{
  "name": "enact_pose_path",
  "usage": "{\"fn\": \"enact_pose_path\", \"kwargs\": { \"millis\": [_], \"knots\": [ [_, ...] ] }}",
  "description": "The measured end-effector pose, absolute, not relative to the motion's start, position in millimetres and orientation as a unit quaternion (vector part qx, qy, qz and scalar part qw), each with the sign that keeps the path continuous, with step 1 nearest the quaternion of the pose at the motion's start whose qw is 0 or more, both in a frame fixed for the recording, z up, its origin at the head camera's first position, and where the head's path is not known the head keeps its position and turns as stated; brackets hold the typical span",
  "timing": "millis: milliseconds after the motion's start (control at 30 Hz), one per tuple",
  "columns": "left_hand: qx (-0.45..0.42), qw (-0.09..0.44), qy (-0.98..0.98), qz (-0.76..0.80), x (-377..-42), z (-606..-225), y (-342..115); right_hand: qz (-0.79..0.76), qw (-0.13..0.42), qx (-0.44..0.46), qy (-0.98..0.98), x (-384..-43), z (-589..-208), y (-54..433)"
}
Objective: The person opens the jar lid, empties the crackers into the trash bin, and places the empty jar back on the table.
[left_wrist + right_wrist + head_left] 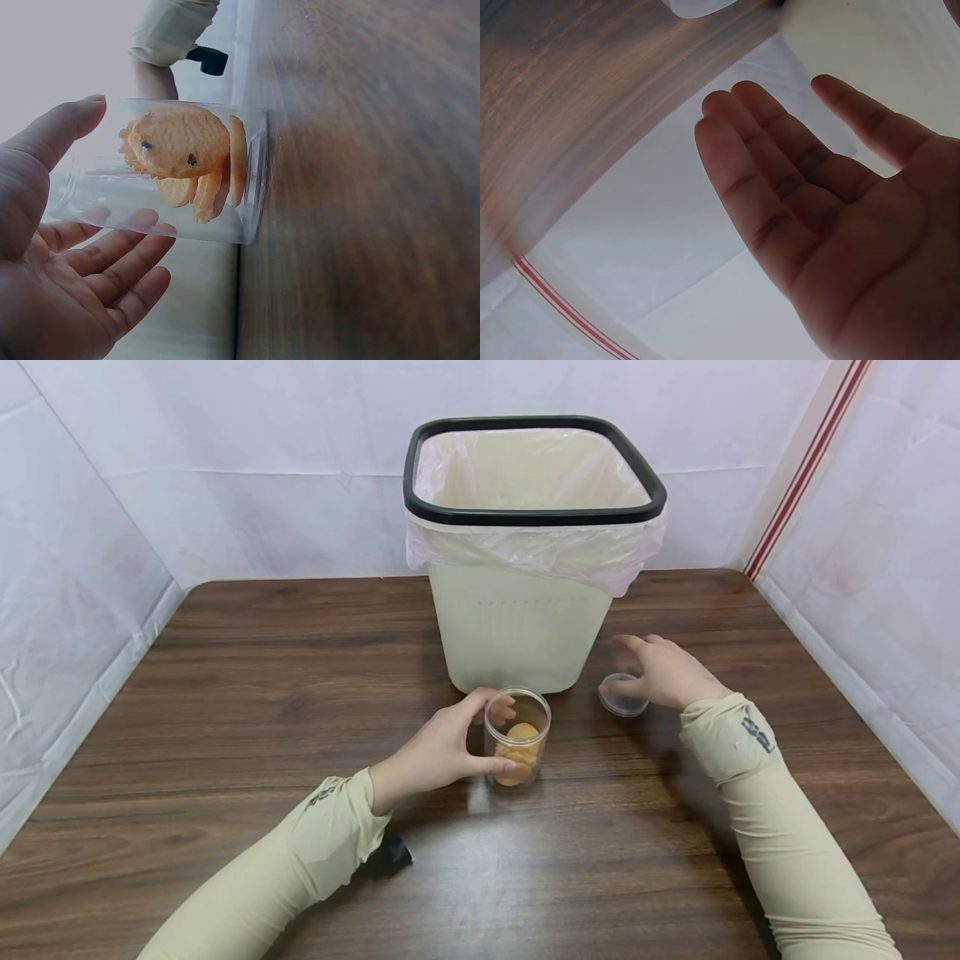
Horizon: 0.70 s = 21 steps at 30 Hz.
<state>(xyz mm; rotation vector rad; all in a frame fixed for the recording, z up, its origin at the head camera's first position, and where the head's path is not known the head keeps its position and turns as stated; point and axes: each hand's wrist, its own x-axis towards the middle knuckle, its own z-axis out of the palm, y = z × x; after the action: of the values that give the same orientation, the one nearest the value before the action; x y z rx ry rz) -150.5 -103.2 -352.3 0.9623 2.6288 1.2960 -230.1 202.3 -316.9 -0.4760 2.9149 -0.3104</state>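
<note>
A clear plastic jar (537,752) stands without a lid on the table, right before the bin. Inside it lie several orange ridged pieces (180,139), some with dark specks. My left hand (450,743) is around the jar, thumb along the near side and fingers behind the far side, seen through the clear wall. To the right, a round clear lid (624,700) lies flat on the table. Over it is my right hand (660,672), the thumb overlapping the lid in the head view. The right wrist view shows its fingers (739,161) extended with nothing held.
A pale waste bin (517,627) with a black rim (536,517) and a thin pinkish liner (600,560) stands at the back of the dark wooden table (262,693). White sheeting (262,468) hangs behind and at both sides. A small black device (396,855) shows beneath the left sleeve.
</note>
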Motion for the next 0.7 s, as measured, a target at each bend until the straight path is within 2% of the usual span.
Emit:
{"fn": "enact_pose_path", "kwargs": {
  "millis": [700],
  "knots": [
    [0.312,0.032,0.851,0.422,-151.2,-352.9,-103.1,-0.118,0.085,-0.166,0.975,-229.2,-312.1,202.9]
  ]
}}
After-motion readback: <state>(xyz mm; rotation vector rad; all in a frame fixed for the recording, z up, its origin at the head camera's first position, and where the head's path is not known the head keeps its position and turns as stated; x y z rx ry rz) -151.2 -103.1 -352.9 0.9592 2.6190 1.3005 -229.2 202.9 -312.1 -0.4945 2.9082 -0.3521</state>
